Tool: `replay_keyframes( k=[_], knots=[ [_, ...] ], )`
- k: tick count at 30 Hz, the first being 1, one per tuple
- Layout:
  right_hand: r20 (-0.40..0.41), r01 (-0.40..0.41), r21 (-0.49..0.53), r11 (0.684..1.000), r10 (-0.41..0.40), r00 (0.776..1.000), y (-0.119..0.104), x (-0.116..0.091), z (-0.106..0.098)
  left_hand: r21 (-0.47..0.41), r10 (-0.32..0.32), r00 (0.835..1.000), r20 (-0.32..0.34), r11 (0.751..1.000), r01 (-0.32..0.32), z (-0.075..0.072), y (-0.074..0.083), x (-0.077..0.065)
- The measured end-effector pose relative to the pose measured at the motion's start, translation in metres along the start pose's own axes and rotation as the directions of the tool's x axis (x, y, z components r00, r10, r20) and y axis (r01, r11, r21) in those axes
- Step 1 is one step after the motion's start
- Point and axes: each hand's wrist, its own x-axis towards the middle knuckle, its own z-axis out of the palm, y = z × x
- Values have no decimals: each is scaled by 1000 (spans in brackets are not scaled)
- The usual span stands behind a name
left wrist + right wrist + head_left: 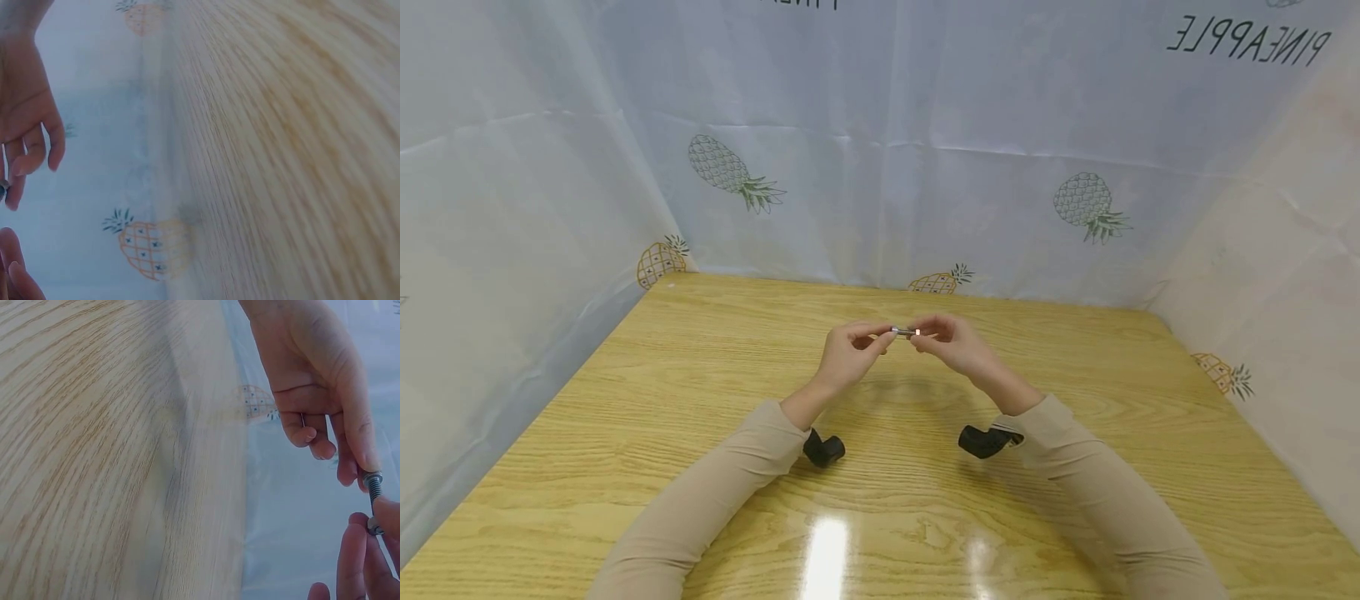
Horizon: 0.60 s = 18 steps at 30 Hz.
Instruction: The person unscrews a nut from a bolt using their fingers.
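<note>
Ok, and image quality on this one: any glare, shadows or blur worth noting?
Head view: bright glare streak on the near part of the table, soft shadows farther back; left wrist: hazy and bluish, table grain blurred toward the right; right wrist: milky too, but threads on the bolt readable.

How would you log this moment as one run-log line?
left hand: pinches one end of bolt | right hand: pinches other end | bolt: held above wooden table
</note>
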Motion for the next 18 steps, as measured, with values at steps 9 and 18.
replay_keyframes(
  k=[9,18],
  knots=[
    [16,-5,13,1000,4,1000,1,1,-1,-5,3,1000,4,1000,-3,0,-2,1],
    [12,-22,19,1000,22,1000,2,2,-1,-3,0,1000,4,1000,0,-1,-3,0]
  ],
)
